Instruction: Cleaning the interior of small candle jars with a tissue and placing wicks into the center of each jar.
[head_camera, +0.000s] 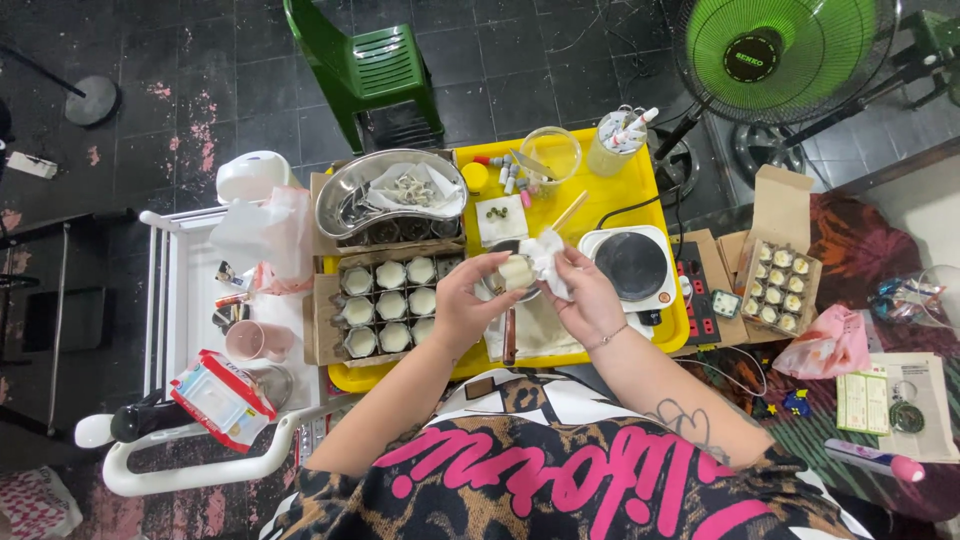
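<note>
Both hands grip: left hand holds small jar, right hand pinches tissue on it; filled jars left of them.

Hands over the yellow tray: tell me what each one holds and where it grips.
The left hand holds a small cream-filled jar by its side wall. The right hand pinches a white tissue by its lower edge, pressed against the jar.

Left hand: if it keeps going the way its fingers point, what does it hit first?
Probably the white tissue in the right hand; the left hand points right, holding a small candle against it. Depth unclear.
</note>
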